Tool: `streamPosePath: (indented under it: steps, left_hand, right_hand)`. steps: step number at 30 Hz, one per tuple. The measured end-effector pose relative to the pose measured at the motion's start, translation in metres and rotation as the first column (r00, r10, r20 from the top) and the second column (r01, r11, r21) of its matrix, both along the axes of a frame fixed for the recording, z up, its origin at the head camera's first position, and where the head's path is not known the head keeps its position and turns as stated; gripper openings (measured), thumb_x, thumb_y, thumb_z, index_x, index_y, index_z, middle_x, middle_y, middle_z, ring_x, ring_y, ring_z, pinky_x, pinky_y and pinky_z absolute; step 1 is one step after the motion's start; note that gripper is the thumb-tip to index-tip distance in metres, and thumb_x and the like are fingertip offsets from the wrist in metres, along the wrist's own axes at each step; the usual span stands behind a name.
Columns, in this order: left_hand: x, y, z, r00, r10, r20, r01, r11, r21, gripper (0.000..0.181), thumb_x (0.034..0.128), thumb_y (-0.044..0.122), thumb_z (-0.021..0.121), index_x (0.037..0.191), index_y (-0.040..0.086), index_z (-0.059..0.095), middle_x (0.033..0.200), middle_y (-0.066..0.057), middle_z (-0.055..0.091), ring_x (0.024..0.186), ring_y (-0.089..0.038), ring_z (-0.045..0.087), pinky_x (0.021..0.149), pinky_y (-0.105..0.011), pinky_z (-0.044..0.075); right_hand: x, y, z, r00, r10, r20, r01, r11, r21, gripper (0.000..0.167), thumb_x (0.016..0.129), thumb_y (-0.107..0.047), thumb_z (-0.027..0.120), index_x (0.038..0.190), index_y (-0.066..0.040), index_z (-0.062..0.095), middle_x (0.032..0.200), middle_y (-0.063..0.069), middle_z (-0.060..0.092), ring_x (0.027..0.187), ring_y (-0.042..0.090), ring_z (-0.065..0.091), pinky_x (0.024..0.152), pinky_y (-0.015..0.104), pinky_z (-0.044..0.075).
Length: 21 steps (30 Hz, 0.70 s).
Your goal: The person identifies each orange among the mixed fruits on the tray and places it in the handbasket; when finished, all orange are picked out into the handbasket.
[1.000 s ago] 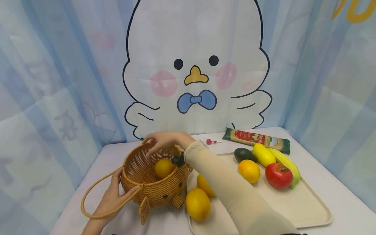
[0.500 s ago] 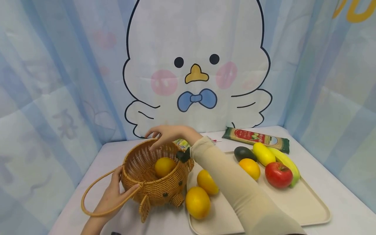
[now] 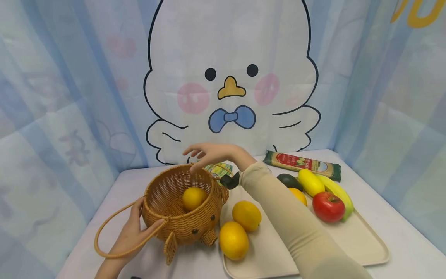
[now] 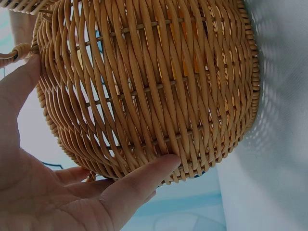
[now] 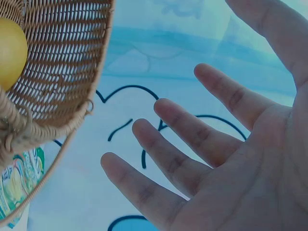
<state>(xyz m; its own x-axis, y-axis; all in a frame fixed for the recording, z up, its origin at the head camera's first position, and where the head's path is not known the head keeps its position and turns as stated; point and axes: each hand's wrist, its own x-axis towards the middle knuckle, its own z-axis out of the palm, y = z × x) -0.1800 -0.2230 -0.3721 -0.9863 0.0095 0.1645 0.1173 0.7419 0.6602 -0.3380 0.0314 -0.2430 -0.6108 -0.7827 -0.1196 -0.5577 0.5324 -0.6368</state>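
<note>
A: What's the largest thing you've got on your feed?

B: The curtain [image 3: 390, 97] behind the basket [image 3: 188, 230]. I see yellow characters at its upper right, cut off at the edge, so I can't read them whole. The tray [image 3: 265, 257] lies right of the basket, and the right sleeve [image 3: 299, 221] slants across it toward the basket's far rim.

A: And the hands?

B: The left hand [image 3: 133, 231] grips the basket's left side from outside, thumb and fingers spread against the wicker, with the handle [image 3: 111, 256] lying across the wrist. The right hand [image 3: 217, 153] hangs above the basket's far right rim, wrist bent. From its own wrist view I get fingers loosely extended and spread, a bare palm, holding nothing, apart from the wicker.

A: Any labels you can read?

B: The long packet [image 3: 303, 162], well right of and behind the basket, carries a red oval, but I can't make out its lettering. The small packet [image 3: 219, 169] just behind the basket is green; its print is unreadable too.

A: Smallest?

B: One yellow fruit [image 3: 194, 198], inside the basket.
</note>
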Motion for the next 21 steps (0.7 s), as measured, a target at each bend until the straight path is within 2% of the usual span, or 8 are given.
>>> streamPosePath:
  steps: [6, 12, 21]
  left_hand:
    - [0.001, 0.0, 0.001, 1.0, 0.005, 0.008, -0.005, 1.0, -0.006, 0.086, 0.0887, 0.047, 0.06, 0.147, 0.01, 0.01, 0.151, -0.029, 0.023, 0.137, -0.049, 0.025, 0.107, -0.066, 0.027]
    - [0.001, 0.0, 0.003, 0.999, 0.008, 0.036, -0.008, 1.0, -0.011, 0.087, 0.0888, 0.049, 0.059, 0.148, 0.011, 0.008, 0.152, -0.029, 0.021, 0.138, -0.049, 0.024, 0.107, -0.066, 0.027]
    - [0.0, -0.001, 0.002, 0.999, 0.008, 0.047, -0.008, 1.0, -0.012, 0.087, 0.0887, 0.05, 0.059, 0.148, 0.012, 0.008, 0.152, -0.028, 0.021, 0.138, -0.049, 0.023, 0.107, -0.066, 0.027]
  right_hand:
    - [-0.002, 0.015, 0.005, 0.999, -0.041, -0.017, 0.041, 0.998, -0.037, 0.065, 0.083, -0.039, 0.069, 0.14, -0.032, 0.04, 0.148, 0.003, 0.039, 0.138, 0.024, 0.036, 0.107, 0.043, 0.042]
    - [-0.002, 0.026, 0.012, 0.998, -0.051, -0.044, 0.049, 0.998, -0.048, 0.066, 0.083, -0.038, 0.069, 0.141, -0.031, 0.038, 0.148, 0.002, 0.038, 0.137, 0.023, 0.037, 0.108, 0.043, 0.041]
    - [-0.001, 0.046, 0.012, 0.993, -0.101, -0.06, 0.098, 0.994, -0.052, 0.066, 0.081, -0.042, 0.069, 0.14, -0.034, 0.04, 0.147, 0.001, 0.04, 0.137, 0.023, 0.038, 0.106, 0.045, 0.042]
